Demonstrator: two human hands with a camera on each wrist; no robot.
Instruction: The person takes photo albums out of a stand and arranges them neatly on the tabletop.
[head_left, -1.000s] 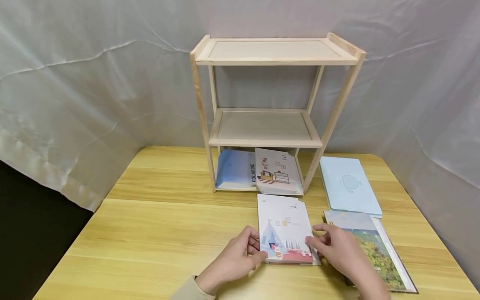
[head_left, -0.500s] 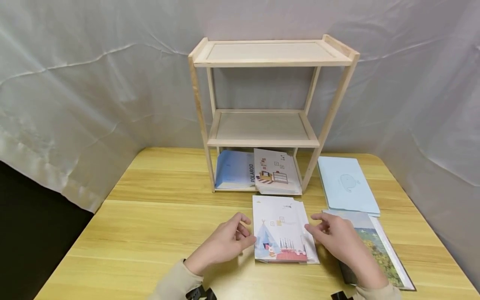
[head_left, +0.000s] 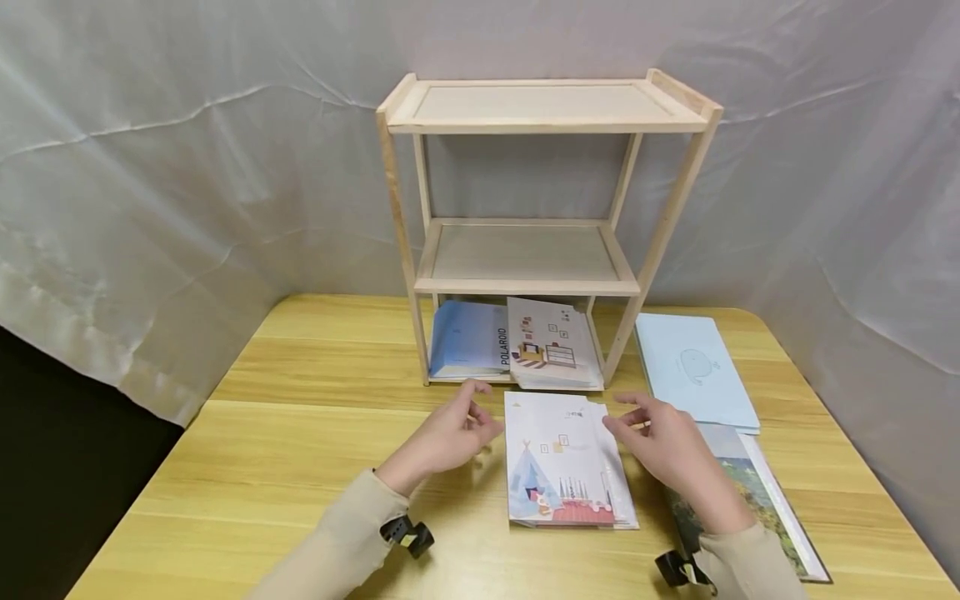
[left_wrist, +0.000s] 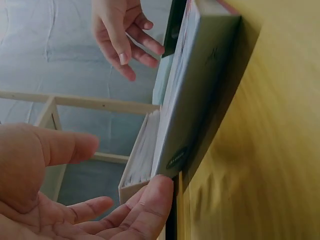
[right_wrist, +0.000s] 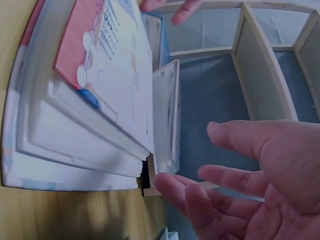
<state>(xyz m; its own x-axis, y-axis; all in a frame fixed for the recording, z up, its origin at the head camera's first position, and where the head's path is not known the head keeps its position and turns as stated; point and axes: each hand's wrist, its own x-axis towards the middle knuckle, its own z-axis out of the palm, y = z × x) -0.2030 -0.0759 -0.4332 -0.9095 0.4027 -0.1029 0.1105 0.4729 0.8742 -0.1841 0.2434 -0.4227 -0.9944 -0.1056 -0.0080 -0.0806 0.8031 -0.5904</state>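
Note:
A white-covered book (head_left: pixel 558 462) with a blue tent picture lies flat on the table, its cover offset from the pages at the right side. To its left, my left hand (head_left: pixel 450 429) hovers with loosely bent fingers and nothing in them. On the other side my right hand (head_left: pixel 660 442) has thumb and fingers spread apart, near the book's right edge, also holding nothing. In the left wrist view, the left fingertips (left_wrist: pixel 159 192) overlap the end of the book's spine (left_wrist: pixel 197 95). The right wrist view shows the thick page block (right_wrist: pixel 85 132) beside the right palm (right_wrist: pixel 295 165).
Behind the book stands a wooden shelf rack (head_left: pixel 525 286). On its bottom level lie a blue POLAROID book (head_left: pixel 468 337) and a white book with furniture drawings (head_left: pixel 555 350). At right are a light blue whale notebook (head_left: pixel 693 367) and a landscape-cover book (head_left: pixel 765 500), partly under my right arm.
Both hands have let go of the tent book's lower sides. They have moved forward along its edges toward the rack, while the book stays on the table.

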